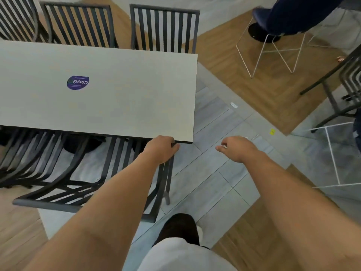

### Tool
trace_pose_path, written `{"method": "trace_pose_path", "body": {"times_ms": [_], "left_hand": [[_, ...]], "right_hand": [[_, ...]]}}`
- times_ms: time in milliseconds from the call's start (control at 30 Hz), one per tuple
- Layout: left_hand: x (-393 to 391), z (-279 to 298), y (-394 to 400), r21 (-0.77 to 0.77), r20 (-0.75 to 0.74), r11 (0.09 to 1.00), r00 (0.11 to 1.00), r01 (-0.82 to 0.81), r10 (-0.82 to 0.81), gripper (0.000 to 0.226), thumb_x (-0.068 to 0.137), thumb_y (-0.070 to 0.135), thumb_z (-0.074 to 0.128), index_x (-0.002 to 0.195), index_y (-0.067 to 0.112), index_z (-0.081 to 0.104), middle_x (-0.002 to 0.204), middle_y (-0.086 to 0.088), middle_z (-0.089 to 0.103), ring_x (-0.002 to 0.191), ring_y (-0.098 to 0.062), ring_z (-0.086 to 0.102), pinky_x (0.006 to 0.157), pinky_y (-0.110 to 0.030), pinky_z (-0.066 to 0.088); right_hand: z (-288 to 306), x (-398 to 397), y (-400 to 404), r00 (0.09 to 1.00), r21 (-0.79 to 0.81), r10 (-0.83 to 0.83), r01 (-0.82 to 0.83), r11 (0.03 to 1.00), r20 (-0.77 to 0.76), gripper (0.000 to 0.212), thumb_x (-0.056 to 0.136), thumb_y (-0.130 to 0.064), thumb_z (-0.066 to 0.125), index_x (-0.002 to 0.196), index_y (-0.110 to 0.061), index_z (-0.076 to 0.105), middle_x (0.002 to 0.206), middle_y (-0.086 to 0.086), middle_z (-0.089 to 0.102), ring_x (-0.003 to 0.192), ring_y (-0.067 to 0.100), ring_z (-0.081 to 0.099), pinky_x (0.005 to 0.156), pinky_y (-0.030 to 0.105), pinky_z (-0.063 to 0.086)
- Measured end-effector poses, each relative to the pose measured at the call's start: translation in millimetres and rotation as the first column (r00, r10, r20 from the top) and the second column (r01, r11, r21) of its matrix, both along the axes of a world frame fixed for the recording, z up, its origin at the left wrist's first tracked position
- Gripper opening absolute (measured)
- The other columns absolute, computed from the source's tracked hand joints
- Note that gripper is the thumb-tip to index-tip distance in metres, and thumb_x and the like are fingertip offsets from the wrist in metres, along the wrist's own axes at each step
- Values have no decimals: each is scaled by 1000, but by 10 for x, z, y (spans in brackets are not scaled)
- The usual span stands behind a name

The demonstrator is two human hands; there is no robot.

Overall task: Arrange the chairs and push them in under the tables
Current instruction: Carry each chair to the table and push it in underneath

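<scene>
A pale rectangular table (117,90) with a purple sticker fills the left half. Dark slatted chairs stand along both long sides. The nearest chair (58,200) has its seat under the near edge and its top rail towards me. My left hand (162,148) reaches over that chair's right side to the table's near right corner. Its fingers curl round a dark bar there, which looks like the chair's frame. My right hand (236,147) hovers over the grey floor to the right of the corner, fingers loosely bent, holding nothing. Two far chairs (164,28) stand tucked against the far edge.
A person sits on a white wire stool (271,51) at the top right. Another dark-legged table and chair frame (336,90) stand at the right edge, with a white wire frame (332,153) below them. My foot (179,227) is on the floor beside the near chair.
</scene>
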State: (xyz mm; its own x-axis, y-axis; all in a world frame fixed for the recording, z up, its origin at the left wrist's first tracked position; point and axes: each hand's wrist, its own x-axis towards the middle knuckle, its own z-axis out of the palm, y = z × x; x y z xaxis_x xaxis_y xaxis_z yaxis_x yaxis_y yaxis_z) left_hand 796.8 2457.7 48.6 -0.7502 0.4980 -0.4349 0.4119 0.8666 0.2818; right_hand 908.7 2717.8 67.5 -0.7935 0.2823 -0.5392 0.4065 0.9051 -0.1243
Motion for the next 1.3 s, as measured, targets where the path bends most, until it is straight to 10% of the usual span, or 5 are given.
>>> {"method": "trace_pose_path", "body": {"times_ms": [767, 1300], "left_hand": [[-3192, -25, 3083, -49, 46, 992, 992, -112, 114, 48, 103, 54, 40, 120, 18, 67, 111, -7, 69, 99, -29, 66, 87, -39, 54], [-5504, 41, 4776, -25, 53, 834, 832, -551, 552, 44, 103, 49, 40, 122, 17, 64, 113, -7, 68, 102, -29, 64, 90, -45, 55]], "right_hand": [[55, -3793, 3027, 986, -14, 166, -166, 986, -11, 47, 100, -54, 47, 127, -18, 63, 121, 7, 66, 108, 29, 60, 89, 41, 52], [184, -7248, 4721, 809, -25, 586, -587, 809, -49, 50, 104, -48, 44, 140, -15, 55, 134, 9, 62, 119, 29, 57, 93, 39, 48]]}}
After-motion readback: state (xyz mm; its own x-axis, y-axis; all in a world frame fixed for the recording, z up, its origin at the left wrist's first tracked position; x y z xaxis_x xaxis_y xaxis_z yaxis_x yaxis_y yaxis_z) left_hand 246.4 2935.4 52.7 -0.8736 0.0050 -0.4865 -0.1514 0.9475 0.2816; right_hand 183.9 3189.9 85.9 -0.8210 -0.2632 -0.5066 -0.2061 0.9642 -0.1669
